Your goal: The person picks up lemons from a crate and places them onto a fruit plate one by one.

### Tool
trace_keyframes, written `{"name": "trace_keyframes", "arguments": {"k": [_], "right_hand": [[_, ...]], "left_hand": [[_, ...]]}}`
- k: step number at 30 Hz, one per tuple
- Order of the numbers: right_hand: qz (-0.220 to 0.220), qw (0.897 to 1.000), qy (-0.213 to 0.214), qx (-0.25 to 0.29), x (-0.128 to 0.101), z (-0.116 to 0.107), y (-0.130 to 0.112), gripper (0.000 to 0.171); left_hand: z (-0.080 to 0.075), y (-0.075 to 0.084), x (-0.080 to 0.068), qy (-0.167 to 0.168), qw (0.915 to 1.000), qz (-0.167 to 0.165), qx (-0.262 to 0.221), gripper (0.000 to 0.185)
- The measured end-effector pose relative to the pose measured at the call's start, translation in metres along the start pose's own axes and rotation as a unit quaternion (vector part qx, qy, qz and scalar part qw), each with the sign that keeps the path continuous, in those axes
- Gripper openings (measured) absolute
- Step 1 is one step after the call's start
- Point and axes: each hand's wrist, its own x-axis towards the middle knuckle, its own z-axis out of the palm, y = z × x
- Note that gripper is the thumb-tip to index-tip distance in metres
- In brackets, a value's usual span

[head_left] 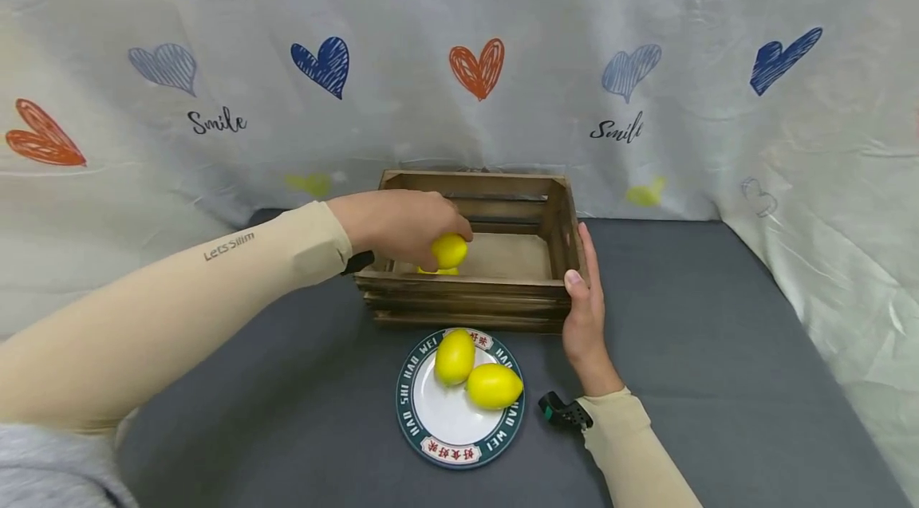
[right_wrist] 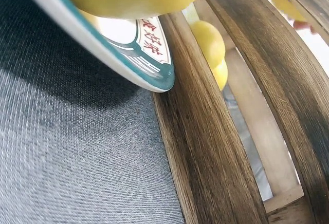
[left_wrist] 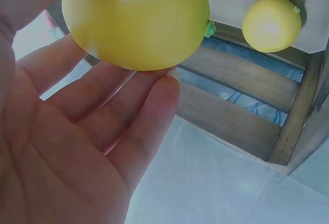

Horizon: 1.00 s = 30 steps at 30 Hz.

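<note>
My left hand (head_left: 409,225) grips a yellow lemon (head_left: 450,251) between thumb and fingers over the left part of a brown wooden slatted crate (head_left: 467,293). Its green stem end (left_wrist: 211,29) shows in the left wrist view. Two more lemons lie inside the crate, one lemon (left_wrist: 271,24) beside the other; in the head view they are mostly hidden under the hand. My right hand (head_left: 587,324) rests along the crate's right side with straight fingers, its thumb at the front corner.
In front of the crate stands a white plate (head_left: 441,420) with a green lettered rim, bearing two lemons (head_left: 494,387). A dark grey cloth (head_left: 682,332) covers the table. Behind hangs a pale curtain (head_left: 402,117) printed with hearts.
</note>
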Motion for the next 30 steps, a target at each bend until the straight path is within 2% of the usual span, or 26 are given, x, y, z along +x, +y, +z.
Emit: {"name": "trace_keyframes", "arguments": {"k": [10, 18, 21, 24, 30], "right_hand": [[-0.001, 1.000, 0.008, 0.004, 0.000, -0.002, 0.001, 0.072], [-0.001, 1.000, 0.003, 0.001, 0.000, 0.001, -0.003, 0.071], [-0.001, 1.000, 0.005, -0.001, 0.001, 0.001, -0.003, 0.071], [-0.001, 1.000, 0.007, -0.003, 0.001, 0.001, -0.002, 0.071], [-0.002, 1.000, 0.005, -0.002, 0.000, 0.000, -0.002, 0.071]], "left_hand": [[-0.006, 0.014, -0.030, 0.036, 0.9992, 0.001, 0.016, 0.057], [-0.007, 0.028, -0.058, 0.045, 0.9987, -0.008, 0.021, 0.058], [-0.003, 0.033, -0.065, 0.047, 0.9984, 0.007, 0.030, 0.057], [0.004, 0.039, -0.070, 0.036, 0.9985, 0.021, 0.037, 0.058], [0.025, 0.049, -0.075, 0.014, 0.9978, 0.039, 0.051, 0.059]]}}
